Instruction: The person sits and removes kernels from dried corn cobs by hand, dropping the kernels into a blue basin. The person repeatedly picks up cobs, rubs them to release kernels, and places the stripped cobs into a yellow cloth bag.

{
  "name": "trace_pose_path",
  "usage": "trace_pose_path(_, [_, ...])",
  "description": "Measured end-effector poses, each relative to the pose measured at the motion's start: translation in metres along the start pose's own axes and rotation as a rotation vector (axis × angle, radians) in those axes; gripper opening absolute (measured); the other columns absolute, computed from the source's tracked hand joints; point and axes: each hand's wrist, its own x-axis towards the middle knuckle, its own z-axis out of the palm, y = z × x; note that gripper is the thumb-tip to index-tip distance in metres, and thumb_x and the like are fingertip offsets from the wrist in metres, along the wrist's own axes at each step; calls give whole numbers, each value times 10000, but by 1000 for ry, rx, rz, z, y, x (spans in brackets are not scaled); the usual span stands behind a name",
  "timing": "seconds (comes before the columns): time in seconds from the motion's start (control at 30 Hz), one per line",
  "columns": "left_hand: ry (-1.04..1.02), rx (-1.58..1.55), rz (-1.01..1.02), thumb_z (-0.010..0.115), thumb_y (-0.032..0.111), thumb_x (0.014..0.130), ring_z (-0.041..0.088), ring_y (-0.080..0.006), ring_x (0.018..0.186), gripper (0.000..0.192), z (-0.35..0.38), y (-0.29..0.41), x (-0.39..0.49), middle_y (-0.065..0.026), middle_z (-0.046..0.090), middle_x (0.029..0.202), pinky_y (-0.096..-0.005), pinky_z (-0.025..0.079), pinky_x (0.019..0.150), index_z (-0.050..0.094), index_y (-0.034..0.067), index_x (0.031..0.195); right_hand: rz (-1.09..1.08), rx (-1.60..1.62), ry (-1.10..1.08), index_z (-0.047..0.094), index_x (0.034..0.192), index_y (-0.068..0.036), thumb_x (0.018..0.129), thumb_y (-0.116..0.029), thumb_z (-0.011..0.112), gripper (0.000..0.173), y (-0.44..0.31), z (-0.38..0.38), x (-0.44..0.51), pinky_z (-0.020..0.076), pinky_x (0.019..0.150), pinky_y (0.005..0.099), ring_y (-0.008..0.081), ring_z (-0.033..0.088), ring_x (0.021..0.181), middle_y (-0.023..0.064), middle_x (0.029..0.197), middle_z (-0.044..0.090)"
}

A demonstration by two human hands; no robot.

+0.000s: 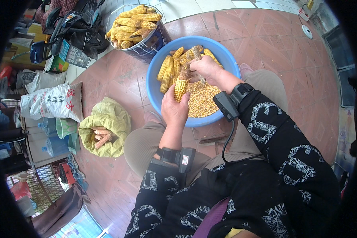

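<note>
My left hand (pixel 175 105) grips the lower end of a yellow ear of corn (pixel 181 88), held upright over a blue plastic basin (pixel 196 122). The upper part of this ear looks brownish, with kernels off. My right hand (pixel 206 69) is closed around a bare, greyish corncob (pixel 196 53), close to the ear's upper end. Loose kernels (pixel 203 102) lie heaped in the basin's near right part. Several unshelled ears (pixel 169 67) lie along its far and left side. Part of the cob is hidden by my right fingers.
A bucket (pixel 145 50) piled with corn ears stands beyond the basin to the left. Left of my knee sits an open yellow-green woven sack (pixel 119 119) with bare cobs (pixel 102 138) inside. A full white sack (pixel 52 101) and a parked scooter (pixel 80 32) are farther left.
</note>
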Motion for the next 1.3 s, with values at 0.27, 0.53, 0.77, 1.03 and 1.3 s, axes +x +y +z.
trace_pose_path(0.27, [15,121,53,727,166,688,556,-290,961,576,-3,2,1,-106,583,1012,-375,466,810,542,160,1234,56,12,-113,571,911,22,824,-90,534,146,-3,-1,0,549,636,343,211,639,796,111,884,624])
trace_pose_path(0.53, [-9,75,100,709,111,683,551,-287,938,596,-3,2,-1,-102,574,989,-367,463,803,544,185,1251,16,-9,-44,578,953,36,820,-62,524,173,3,-1,1,551,641,350,212,640,784,114,884,622])
trace_pose_path(0.77, [-14,94,118,711,114,687,551,-246,937,610,-2,-1,-1,-84,551,996,-330,462,800,531,197,1263,34,-11,21,569,969,31,826,-47,497,178,5,1,1,553,665,366,224,646,786,118,895,625])
trace_pose_path(1.03, [32,110,141,708,91,669,546,-285,907,638,-3,-4,2,-101,561,955,-369,458,800,531,212,1270,78,145,-87,550,989,44,825,-56,506,198,0,-3,1,566,682,379,248,647,796,134,887,621])
trace_pose_path(1.3, [87,275,318,700,84,652,546,-271,874,640,-3,-7,2,-66,559,939,-381,452,745,531,236,1251,72,111,-45,560,967,68,815,-38,526,189,1,-1,3,569,672,354,233,650,773,140,872,617])
